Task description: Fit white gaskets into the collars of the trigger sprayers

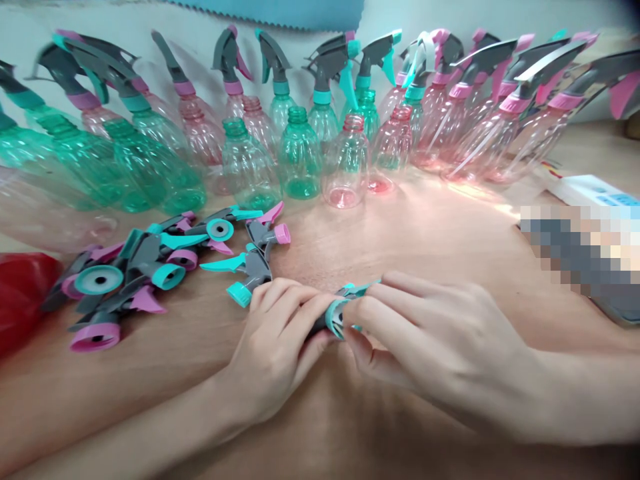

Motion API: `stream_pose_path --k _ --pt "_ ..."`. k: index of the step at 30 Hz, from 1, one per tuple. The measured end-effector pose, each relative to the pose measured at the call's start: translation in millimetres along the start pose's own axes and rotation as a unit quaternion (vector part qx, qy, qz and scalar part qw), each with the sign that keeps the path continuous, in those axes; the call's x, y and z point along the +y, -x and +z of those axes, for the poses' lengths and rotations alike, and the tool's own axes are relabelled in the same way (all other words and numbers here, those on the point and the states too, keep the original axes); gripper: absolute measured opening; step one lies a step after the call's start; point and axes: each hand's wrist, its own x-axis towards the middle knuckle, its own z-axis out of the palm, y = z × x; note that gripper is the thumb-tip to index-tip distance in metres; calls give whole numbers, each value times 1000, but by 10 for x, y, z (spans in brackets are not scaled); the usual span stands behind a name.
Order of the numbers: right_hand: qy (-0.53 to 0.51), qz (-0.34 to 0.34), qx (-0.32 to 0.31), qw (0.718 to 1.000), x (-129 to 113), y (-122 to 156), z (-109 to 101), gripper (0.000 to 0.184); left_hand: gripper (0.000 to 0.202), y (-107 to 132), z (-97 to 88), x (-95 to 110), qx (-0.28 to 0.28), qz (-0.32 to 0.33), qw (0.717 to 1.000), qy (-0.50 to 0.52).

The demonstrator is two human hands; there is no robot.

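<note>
My left hand [280, 337] grips the spray trigger head [334, 319] and my right hand [440, 340] pinches its teal collar. It lies left-to-right between them, near centre of the worktop [450, 227].

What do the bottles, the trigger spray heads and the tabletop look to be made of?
Bottles: thin clear plastic, tinted pink or green, glossy; you see through them and they glint.
Trigger spray heads: opaque moulded plastic, grey, teal and pink, fairly matt.
Tabletop: probably wood or wood-look laminate, smooth; brown grain shows.
</note>
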Motion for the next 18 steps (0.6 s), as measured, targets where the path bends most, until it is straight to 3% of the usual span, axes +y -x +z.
stream_pose_path --k 12,18 --pt "66 22 51 996 -215 139 -30 19 21 -19 18 61 13 -19 1000 -5" --pt "75 21 56 995 -87 71 -70 22 21 -32 18 81 22 -28 999 5"
